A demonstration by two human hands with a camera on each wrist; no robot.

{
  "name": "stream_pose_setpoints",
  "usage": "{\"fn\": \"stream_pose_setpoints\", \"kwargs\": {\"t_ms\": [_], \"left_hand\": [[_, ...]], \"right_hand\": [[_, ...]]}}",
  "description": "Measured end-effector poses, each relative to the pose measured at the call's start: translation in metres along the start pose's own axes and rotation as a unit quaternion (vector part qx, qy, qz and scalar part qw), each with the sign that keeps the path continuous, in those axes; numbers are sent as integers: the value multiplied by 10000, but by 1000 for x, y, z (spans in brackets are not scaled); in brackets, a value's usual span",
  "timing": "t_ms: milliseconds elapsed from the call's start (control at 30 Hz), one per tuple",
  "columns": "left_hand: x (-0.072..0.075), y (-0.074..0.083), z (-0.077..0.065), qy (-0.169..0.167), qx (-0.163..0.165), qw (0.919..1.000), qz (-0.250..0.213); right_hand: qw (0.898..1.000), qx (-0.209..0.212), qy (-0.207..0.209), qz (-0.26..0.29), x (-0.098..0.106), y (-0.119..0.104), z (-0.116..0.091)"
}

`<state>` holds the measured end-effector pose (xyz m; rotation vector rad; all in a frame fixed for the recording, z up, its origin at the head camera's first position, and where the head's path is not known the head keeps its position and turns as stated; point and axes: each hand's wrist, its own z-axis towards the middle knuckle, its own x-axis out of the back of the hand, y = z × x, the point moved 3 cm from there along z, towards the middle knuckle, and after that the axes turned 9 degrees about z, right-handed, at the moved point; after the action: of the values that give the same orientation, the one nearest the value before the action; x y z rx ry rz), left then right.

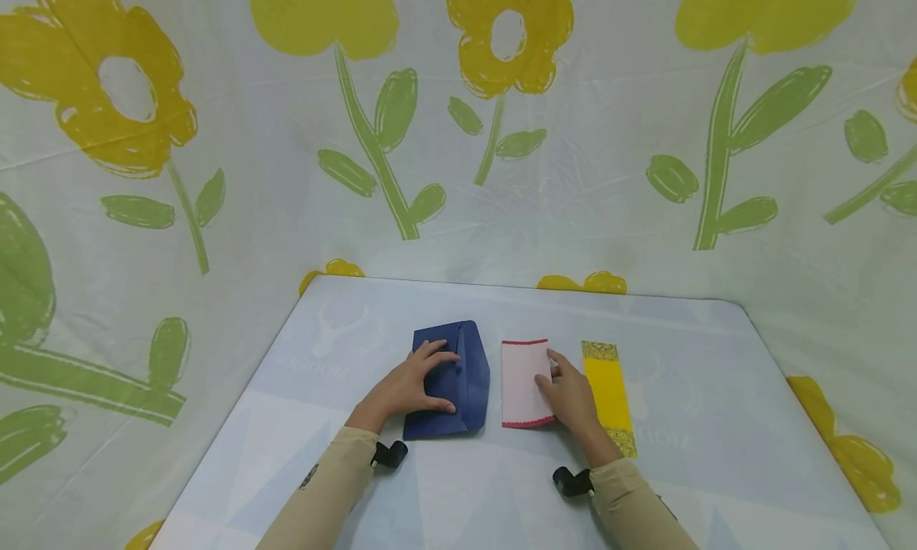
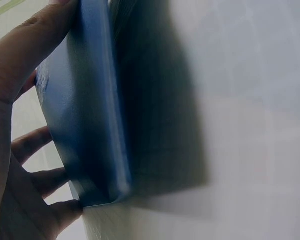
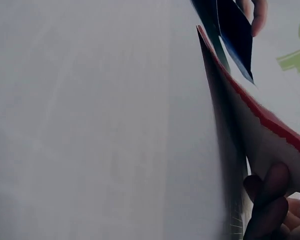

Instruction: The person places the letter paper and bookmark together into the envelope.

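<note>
Flat on the table lies a dark blue envelope, its pointed flap unfolded toward the right. My left hand rests on it, thumb and fingers spread over its top face. The left wrist view shows the envelope close up, with the fingertips along its edge. My right hand pinches the right edge of a pale pink card with red borders, thumb on top. From the right wrist, the card looks bowed up off the table, with curled fingers below it.
A yellow strip with glittery gold ends lies just right of my right hand. The pale table has faint printed shapes. A cloth with large flowers hangs behind and at the sides. Each wrist carries a small black camera.
</note>
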<state>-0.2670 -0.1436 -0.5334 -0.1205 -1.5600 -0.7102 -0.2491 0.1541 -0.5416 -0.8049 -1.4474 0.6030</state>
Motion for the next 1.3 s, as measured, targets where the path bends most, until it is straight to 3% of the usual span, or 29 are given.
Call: {"fn": "stream_pose_setpoints", "kwargs": {"t_ms": [500,1300], "left_hand": [[0,0,1,33,-47,10000,50],[-1,0,1,31,-52,10000,71]], "right_hand": [[9975,66,300,639,2,3,2],[9954,106,392,870,6,-3,3]]}}
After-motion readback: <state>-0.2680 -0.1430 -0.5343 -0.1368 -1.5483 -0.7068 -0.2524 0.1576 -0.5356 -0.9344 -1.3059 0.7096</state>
